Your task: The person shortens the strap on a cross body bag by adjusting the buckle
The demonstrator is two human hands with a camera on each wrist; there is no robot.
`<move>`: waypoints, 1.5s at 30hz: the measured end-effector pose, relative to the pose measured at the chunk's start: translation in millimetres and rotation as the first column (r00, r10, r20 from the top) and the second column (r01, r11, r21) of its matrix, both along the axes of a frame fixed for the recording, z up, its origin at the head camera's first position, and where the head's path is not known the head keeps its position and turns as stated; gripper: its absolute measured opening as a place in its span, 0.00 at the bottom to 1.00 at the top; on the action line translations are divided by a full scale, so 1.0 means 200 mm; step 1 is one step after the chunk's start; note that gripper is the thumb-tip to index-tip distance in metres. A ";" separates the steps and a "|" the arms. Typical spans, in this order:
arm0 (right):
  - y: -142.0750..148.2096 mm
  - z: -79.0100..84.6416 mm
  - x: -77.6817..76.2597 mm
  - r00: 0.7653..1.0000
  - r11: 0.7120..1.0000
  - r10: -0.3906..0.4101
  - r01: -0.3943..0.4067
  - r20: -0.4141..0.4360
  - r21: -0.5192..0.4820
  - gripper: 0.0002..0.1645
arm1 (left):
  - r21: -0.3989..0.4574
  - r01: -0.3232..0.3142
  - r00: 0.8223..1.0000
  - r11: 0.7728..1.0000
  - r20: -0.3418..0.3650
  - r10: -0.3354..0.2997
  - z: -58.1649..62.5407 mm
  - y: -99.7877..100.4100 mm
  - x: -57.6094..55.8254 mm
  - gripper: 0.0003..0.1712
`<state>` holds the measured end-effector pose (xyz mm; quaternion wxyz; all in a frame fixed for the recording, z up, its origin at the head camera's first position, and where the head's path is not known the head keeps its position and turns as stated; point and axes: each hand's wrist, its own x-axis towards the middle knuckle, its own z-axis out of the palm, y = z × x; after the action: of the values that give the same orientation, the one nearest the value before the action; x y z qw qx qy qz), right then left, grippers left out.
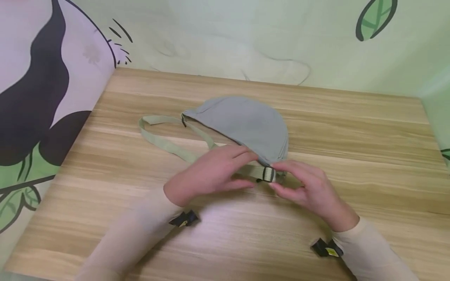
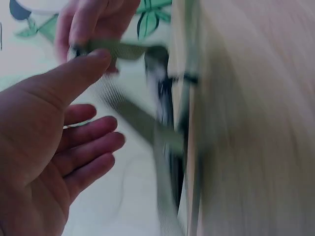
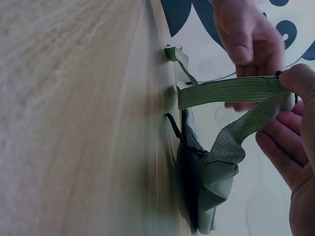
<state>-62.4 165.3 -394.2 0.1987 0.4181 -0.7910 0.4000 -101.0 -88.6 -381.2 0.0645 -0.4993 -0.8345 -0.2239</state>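
A grey crescent-shaped sling bag (image 1: 242, 121) lies on the wooden table with its curved side away from me. Its pale green webbing strap (image 1: 161, 144) loops out to the left. Between thumb and fingers, my right hand (image 1: 313, 187) pinches the strap at its dark slider buckle (image 1: 269, 174), near the bag's right end. Close by on the left is my left hand (image 1: 214, 169), its fingers extended and thumb apart around the strap. In the right wrist view, the strap (image 3: 226, 93) is lifted off the table, and the left hand (image 3: 251, 39) appears behind it, fingers loose.
The wooden table (image 1: 351, 132) meets a wall with panda and leaf drawings (image 1: 376, 19) at the back and left. A dark zipper pull (image 3: 174, 128) hangs at the bag's end. Small black devices (image 1: 327, 248) sit at both wrists.
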 end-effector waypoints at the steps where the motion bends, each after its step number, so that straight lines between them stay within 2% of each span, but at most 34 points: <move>1: 0.00 0.00 0.00 1.000 1.000 0.002 -0.002 0.002 -0.003 0.23 | 0.006 0.008 1.000 1.000 -0.010 -0.008 0.00 0.03 0.00 0.32; 8: 0.00 0.00 0.00 0.999 1.000 -0.008 0.008 0.043 0.004 0.24 | -0.022 -0.011 0.998 1.000 -0.056 0.009 0.02 0.10 0.02 0.21; 14: -0.01 0.02 0.01 0.999 0.998 -0.038 0.035 0.037 0.061 0.27 | -0.033 -0.012 0.997 0.999 -0.079 0.009 0.03 0.11 0.02 0.19; 23: -0.02 0.03 0.01 0.998 0.983 -0.057 0.051 0.029 0.178 0.21 | -0.125 -0.059 0.994 0.990 -0.101 0.046 0.01 0.11 0.03 0.19; 30: 0.07 0.04 -0.02 0.999 0.976 -0.037 0.040 -0.016 0.214 0.19 | -0.132 -0.079 0.992 0.988 -0.107 0.065 -0.01 0.07 0.02 0.15; 39: 0.21 0.04 -0.04 0.996 0.966 -0.083 0.085 -0.017 0.242 0.22 | -0.126 -0.110 0.989 0.986 -0.117 0.095 -0.03 -0.03 -0.01 0.14; 45: 0.27 0.04 -0.05 0.997 0.969 -0.064 0.073 -0.043 0.236 0.23 | -0.106 -0.110 0.988 0.988 -0.116 0.098 -0.03 -0.09 -0.03 0.10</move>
<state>-72.2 219.7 -386.5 0.1750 0.4182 -0.8435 0.2880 -106.3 -107.5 -388.2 0.0940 -0.4694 -0.8658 -0.1453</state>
